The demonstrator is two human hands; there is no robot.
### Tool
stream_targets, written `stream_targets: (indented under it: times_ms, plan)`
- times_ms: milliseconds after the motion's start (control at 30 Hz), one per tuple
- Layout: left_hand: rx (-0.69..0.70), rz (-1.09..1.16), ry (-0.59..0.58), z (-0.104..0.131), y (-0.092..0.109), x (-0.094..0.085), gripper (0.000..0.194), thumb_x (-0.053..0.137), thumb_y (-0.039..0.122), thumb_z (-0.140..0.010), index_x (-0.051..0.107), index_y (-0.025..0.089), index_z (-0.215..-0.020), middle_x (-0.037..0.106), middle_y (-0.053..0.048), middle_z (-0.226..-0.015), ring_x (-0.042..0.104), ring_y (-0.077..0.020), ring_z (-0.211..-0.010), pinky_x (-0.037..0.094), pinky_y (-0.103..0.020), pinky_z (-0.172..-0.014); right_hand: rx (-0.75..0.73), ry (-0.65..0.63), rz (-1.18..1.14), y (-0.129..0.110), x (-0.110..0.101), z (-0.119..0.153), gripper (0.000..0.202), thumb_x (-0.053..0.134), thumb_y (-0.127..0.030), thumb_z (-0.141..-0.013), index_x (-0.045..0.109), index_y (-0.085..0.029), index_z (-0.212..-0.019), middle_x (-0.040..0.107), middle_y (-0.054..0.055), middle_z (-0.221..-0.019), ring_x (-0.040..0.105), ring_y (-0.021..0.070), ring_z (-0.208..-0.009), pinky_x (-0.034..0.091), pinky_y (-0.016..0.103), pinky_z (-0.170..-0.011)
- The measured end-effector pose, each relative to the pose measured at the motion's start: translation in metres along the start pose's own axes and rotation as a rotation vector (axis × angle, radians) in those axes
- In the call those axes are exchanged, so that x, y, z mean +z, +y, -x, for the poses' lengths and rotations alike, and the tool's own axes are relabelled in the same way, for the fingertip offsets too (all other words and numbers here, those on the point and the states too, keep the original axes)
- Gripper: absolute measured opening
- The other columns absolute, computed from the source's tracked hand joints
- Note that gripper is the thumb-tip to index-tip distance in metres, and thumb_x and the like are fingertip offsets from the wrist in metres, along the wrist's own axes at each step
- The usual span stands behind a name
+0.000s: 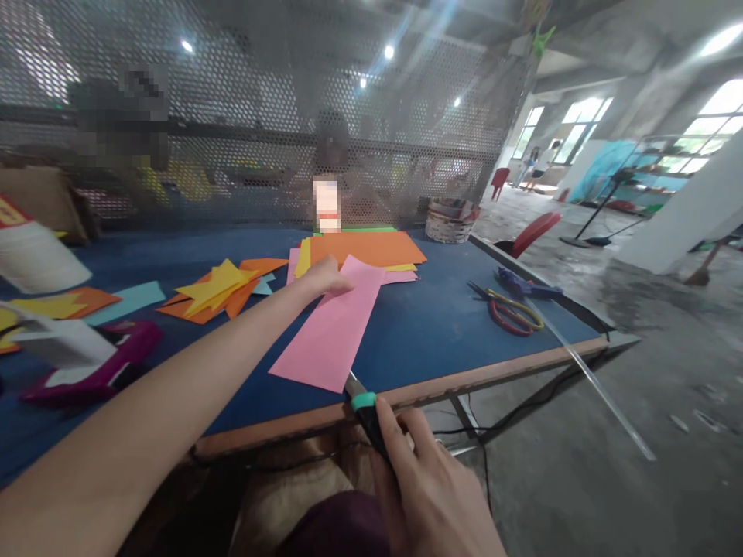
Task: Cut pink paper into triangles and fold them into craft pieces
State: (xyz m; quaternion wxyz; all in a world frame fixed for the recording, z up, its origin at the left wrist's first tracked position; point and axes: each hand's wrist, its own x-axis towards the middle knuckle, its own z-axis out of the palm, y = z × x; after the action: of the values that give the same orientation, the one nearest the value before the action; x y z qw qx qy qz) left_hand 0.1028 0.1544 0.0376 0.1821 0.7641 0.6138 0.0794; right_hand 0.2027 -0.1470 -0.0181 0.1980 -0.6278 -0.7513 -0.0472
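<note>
A pink paper strip (337,329) lies slanted on the blue table, its lower end close to the front edge. At its upper left corner is my left hand (332,278), fingers closed on the paper. My right hand (421,464) is wrapped round a craft knife (367,410) with a black and green handle. The knife's blade points up and touches or nearly touches the strip's lower right corner. Behind my left hand lies a stack of coloured sheets (365,249), orange on top, with pink, yellow and green edges showing.
Scissors (511,312), a blue tool (528,285) and a long clear stick (592,375) lie at the right. Paper scraps (217,290) and a purple tape dispenser (124,360) are at the left. A basket (451,222) stands before the mesh screen (249,116).
</note>
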Motion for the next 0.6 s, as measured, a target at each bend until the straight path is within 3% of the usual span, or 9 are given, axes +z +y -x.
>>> stream_targets:
  times_ms: [233,600]
  plan:
    - [0.087,0.021,-0.065,0.006,0.0,0.008,0.034,0.058,0.036,-0.09,0.055,0.016,-0.118,0.058,-0.007,-0.117,0.06,-0.0216,-0.101,0.052,-0.041,-0.084,0.001,0.047,0.017,-0.005,0.001,0.001,0.044,0.023,-0.033,-0.1,0.037,-0.014,-0.136,0.061,0.011,-0.097,0.065,0.0182,-0.068,0.048,0.025,-0.043]
    - [0.309,0.119,0.099,0.018,0.03,0.048,0.033,0.056,0.036,-0.091,0.055,0.016,-0.118,0.058,-0.008,-0.118,0.06,-0.0206,-0.1,0.052,-0.042,-0.084,-0.085,0.035,0.122,0.002,-0.008,0.015,0.044,0.029,-0.025,-0.097,0.041,-0.007,-0.135,0.065,0.015,-0.099,0.067,0.0165,-0.068,0.052,0.022,-0.046]
